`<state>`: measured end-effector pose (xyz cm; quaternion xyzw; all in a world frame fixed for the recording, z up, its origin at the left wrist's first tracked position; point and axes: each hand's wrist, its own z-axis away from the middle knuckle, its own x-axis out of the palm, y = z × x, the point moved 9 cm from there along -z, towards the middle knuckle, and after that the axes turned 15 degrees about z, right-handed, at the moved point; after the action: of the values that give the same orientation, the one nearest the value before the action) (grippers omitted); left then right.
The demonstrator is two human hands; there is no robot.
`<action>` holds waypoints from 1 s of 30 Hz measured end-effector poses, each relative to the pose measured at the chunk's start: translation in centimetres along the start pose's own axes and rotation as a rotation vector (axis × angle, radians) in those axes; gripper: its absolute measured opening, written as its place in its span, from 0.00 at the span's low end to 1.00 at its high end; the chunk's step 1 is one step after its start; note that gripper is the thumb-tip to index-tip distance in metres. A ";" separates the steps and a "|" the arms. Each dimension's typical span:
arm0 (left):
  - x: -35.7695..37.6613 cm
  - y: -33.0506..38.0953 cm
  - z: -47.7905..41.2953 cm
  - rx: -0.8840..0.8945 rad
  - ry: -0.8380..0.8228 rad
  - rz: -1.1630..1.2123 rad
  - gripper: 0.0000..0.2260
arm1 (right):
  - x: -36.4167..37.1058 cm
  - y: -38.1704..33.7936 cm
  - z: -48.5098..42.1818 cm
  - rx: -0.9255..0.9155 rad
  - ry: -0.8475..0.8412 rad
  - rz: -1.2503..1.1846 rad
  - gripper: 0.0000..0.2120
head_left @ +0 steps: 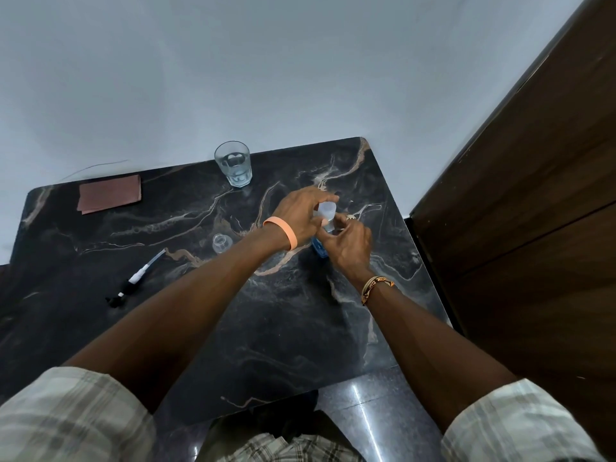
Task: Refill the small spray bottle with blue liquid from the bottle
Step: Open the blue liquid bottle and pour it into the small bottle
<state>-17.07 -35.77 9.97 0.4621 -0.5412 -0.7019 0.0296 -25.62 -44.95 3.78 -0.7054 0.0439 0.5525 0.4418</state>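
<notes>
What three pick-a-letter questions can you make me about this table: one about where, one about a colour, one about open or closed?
1. Where is the blue bottle?
A. on the floor
B. held in both hands
C. inside the glass

2. What colour is the left wristband?
A. orange
B. green
C. purple

3. The small spray bottle is:
A. lying down
B. capped
C. standing open

Answers: B, the left hand grips its cap and the right hand its body; A, the band looks orange; C, its neck is bare, with the sprayer lying apart on the table.
</notes>
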 end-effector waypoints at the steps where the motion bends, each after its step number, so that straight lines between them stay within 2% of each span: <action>1: 0.0 -0.1 0.0 -0.014 -0.003 -0.024 0.22 | 0.1 0.0 0.0 -0.003 -0.012 0.000 0.24; 4: 0.2 0.0 0.2 -0.020 -0.039 0.022 0.32 | 0.1 -0.1 0.0 -0.016 -0.027 0.004 0.21; 6: 0.0 0.2 0.3 0.001 -0.020 0.076 0.28 | 0.0 -0.1 -0.1 -0.010 -0.021 0.004 0.21; 9: -0.1 0.2 0.3 -0.007 0.003 0.006 0.22 | 0.1 0.0 0.0 -0.001 -0.029 0.014 0.21; 13: 0.0 0.2 0.4 -0.024 -0.018 0.044 0.30 | 0.0 0.0 0.0 -0.008 -0.030 -0.012 0.21; 18: -0.3 0.0 0.2 -0.032 0.034 0.035 0.19 | 0.2 0.0 0.1 0.003 -0.043 -0.008 0.23; 22: 0.0 0.0 0.4 -0.013 0.000 0.031 0.28 | 0.2 0.0 0.2 0.002 -0.048 -0.030 0.23; 26: 0.0 -0.2 0.2 -0.016 0.022 0.027 0.20 | 0.1 -0.1 0.3 -0.001 -0.033 -0.033 0.26; 30: 0.1 -0.1 0.4 -0.014 -0.008 0.024 0.30 | 0.0 -0.2 0.3 -0.003 -0.043 -0.029 0.26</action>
<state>-17.34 -35.51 9.84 0.4527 -0.5420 -0.7070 0.0389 -25.74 -44.58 3.90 -0.6945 0.0234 0.5612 0.4496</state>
